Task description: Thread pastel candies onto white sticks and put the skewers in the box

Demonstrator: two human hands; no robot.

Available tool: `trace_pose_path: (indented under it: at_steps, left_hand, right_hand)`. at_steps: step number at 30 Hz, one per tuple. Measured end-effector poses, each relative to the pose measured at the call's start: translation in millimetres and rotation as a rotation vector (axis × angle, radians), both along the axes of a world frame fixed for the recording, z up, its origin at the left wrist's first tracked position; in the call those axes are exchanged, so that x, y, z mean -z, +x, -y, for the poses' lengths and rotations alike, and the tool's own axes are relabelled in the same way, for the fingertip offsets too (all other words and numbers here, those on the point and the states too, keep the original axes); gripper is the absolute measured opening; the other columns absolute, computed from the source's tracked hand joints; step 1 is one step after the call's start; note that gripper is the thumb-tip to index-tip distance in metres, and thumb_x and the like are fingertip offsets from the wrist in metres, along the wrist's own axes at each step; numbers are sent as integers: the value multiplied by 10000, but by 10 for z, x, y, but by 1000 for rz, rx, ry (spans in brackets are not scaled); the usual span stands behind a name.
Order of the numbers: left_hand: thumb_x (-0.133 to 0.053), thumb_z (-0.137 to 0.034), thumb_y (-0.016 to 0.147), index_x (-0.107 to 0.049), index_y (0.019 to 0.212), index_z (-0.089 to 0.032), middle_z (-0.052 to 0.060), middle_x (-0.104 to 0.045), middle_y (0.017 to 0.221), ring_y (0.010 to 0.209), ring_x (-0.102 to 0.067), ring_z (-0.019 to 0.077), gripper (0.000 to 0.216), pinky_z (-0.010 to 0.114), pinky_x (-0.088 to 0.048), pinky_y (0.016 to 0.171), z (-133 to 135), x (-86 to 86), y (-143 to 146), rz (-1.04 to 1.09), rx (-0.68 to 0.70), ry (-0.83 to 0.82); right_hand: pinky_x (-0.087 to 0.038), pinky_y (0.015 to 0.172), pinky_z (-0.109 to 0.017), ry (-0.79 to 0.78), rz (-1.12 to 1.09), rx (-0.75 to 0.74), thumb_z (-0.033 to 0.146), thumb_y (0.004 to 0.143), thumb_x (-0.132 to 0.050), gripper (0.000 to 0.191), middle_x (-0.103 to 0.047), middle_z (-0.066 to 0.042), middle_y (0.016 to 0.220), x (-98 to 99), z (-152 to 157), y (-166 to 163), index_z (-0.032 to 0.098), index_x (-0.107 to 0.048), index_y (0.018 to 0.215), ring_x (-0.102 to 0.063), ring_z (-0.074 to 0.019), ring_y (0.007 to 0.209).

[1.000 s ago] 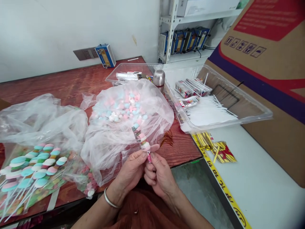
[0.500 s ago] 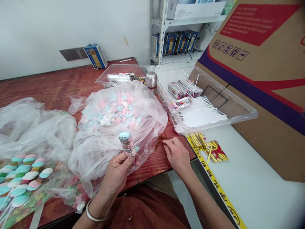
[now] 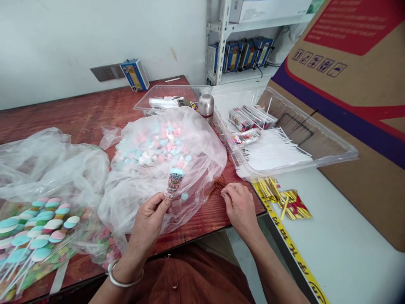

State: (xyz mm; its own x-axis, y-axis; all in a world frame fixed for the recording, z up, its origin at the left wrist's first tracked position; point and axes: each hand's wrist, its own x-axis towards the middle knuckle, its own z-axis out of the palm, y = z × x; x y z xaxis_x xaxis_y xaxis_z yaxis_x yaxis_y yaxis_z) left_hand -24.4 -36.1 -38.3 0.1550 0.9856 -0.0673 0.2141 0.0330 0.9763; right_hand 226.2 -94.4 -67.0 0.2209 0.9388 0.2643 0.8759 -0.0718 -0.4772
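Note:
Upright between the thumb and fingers of my left hand [image 3: 151, 217] is a small clear printed packet of marshmallows [image 3: 174, 182], its blue top showing. My right hand [image 3: 241, 207] rests low over the table edge, thumb and fingertips pinched together beside a small pile of copper-coloured twist ties [image 3: 217, 185]. What the pinch holds, if anything, is hidden. Behind the packet, a large thin plastic bag [image 3: 202, 156] spreads out, full of pink, blue and white marshmallows [image 3: 169, 139]. One loose blue marshmallow [image 3: 184, 196] shows near the packet.
Marshmallow skewers [image 3: 41, 230] lie at left beside another crumpled bag [image 3: 79, 169]. On the right stands a clear tray [image 3: 335, 152] with white sticks [image 3: 275, 150] and small packs. Gold twist ties [image 3: 295, 204] lie before it. A steel flask [image 3: 206, 105] and a large carton [image 3: 357, 101] stand farther back.
My left hand has shifted slightly left and tilted the packet's top to the right. My right hand's pinched fingertips have drawn a little away from the copper-coloured twist ties. The view has turned slightly left.

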Motion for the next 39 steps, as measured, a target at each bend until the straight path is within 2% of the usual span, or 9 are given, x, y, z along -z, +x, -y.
trace_pose_path:
  at_steps: [6,12,17,20,22,24,27,33,39]
  left_hand:
    - [-631,-382,873,-642,735,-181,-29,-518,642,657,-449,129,244,239,-340,644,11,-24,7,2,13,7]
    - [-581,-379,893,-609,699,-186,-16,-547,650,660,-486,146,275,249,-362,645,-23,-154,6,-165,37,58]
    - [-492,-217,924,-671,884,-191,35,-612,829,804,-560,178,185,275,-417,748,-30,-193,71,-394,83,355]
    - [-413,-101,921,-684,992,-203,50,-595,851,810,-563,181,299,282,-433,746,49,-155,191,-597,196,501]
    - [-403,-71,914,-677,1018,-205,52,-585,837,774,-556,184,322,285,-436,709,124,-133,281,-734,257,546]
    - [-419,-79,919,-663,996,-198,54,-587,840,754,-553,187,282,294,-441,696,201,-119,355,-805,316,569]
    - [-424,-72,915,-635,982,-196,58,-603,866,783,-563,203,254,320,-455,728,286,-101,404,-785,368,585]
    - [-425,-103,933,-585,1233,-223,83,-655,974,849,-606,208,360,315,-461,762,295,-59,365,-577,276,558]
    - [-516,-168,908,-725,1004,-224,69,-665,869,792,-592,194,238,301,-438,746,223,-115,393,-369,132,364]
  right_hand:
    - [-333,741,-376,-57,100,-1,144,905,-553,137,-620,-106,928,100,-65,-103,191,-659,834,-501,-264,885]
    - [-359,753,-356,-34,12,4,154,942,-470,189,-640,-96,958,82,-36,-86,192,-597,808,-549,-244,901]
    - [-409,626,-283,12,-204,0,282,1008,-425,208,-649,-3,756,-158,114,-181,216,-541,848,-597,-168,666]
    - [-406,604,-281,184,-295,77,304,994,-482,167,-647,0,731,-296,113,-405,229,-546,859,-584,-162,620]
    - [-381,616,-298,300,-143,95,264,988,-497,170,-616,-13,706,-336,60,-562,231,-546,829,-564,-172,632]
    - [-344,617,-325,311,89,49,223,993,-478,232,-557,-22,668,-337,-6,-675,232,-528,767,-516,-185,628]
    - [-318,627,-351,236,284,-59,158,997,-432,294,-514,-36,669,-305,-58,-739,232,-510,724,-456,-204,632]
    - [-357,652,-354,335,273,-238,81,973,-448,221,-553,-45,701,-244,63,-773,207,-574,843,-469,-208,656]
    - [-440,700,-348,405,148,-170,100,956,-527,98,-639,-76,795,-144,76,-889,185,-571,977,-575,-215,740]
